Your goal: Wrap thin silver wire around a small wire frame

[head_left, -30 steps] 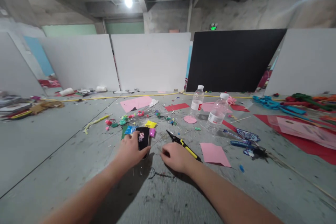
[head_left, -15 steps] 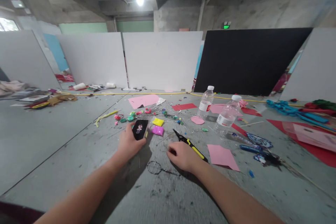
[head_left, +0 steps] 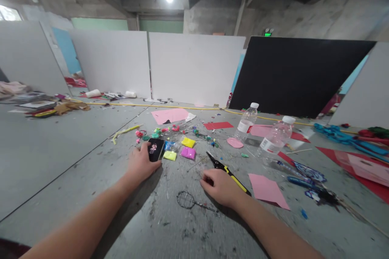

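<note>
My left hand grips a dark smartphone by its edges, its lit screen facing up. Just right of the phone lie small packets: a blue one, a pale yellow-green one, a yellow one and a magenta one. My right hand rests on the table with curled fingers; whatever they might hold is hidden. Pliers with black and yellow handles lie beside and partly behind it. In front of my hands is a twisted-wire piece with a round, crossed loop.
Two clear plastic bottles stand right of centre. Pink paper and red paper lie about. Colourful bead-like bits with wires are scattered beyond the phone. Blue-handled pliers lie at right. White and black boards stand behind.
My left hand has moved the phone left, uncovering the blue and pale yellow-green packets. My right hand keeps its place beside the pliers. The view has shifted slightly.
</note>
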The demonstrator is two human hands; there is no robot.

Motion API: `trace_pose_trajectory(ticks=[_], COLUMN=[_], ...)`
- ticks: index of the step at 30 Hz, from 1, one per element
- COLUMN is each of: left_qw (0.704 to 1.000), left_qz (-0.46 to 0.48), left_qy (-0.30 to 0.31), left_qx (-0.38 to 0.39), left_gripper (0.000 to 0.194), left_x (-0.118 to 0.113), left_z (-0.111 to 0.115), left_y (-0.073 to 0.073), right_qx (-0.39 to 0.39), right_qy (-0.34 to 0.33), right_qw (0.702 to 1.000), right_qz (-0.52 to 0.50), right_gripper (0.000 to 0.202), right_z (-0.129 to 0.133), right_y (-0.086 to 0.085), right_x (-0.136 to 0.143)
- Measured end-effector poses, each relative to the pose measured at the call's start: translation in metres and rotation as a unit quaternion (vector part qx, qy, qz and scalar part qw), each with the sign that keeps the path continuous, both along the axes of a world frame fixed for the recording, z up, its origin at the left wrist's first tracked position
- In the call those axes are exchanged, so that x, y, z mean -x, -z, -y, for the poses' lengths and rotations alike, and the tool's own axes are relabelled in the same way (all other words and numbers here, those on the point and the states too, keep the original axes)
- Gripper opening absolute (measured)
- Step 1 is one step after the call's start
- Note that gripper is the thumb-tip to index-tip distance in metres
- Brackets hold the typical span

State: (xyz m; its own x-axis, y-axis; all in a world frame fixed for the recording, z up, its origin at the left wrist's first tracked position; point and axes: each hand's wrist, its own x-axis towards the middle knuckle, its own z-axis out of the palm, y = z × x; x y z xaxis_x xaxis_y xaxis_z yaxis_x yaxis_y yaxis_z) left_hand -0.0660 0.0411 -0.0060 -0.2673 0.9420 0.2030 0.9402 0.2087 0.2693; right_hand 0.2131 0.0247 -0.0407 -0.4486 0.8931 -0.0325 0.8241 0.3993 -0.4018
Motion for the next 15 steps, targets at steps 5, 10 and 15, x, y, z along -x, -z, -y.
trace_pose_trajectory(ticks=[5, 10, 15], left_qw=[1.0, 0.999, 0.998], left_qz=[-0.023, -0.03, -0.026], left_qy=[0.005, 0.018, 0.032], left_qx=[0.003, 0.029, 0.041], left_gripper=[0.04, 0.042, 0.041], left_x=[0.003, 0.008, 0.012], left_z=[-0.001, 0.002, 0.002], left_y=[0.002, 0.005, 0.003], right_qx=[-0.023, -0.059, -0.066], right_qy=[0.02, 0.035, 0.02], right_qw=[0.999, 0.997, 0.997], right_qz=[-0.009, -0.031, -0.043], right_gripper=[0.035, 0.036, 0.036], right_z=[-0.005, -0.033, -0.086], right_y=[-0.001, -0.013, -0.032], right_x=[0.005, 0.04, 0.09])
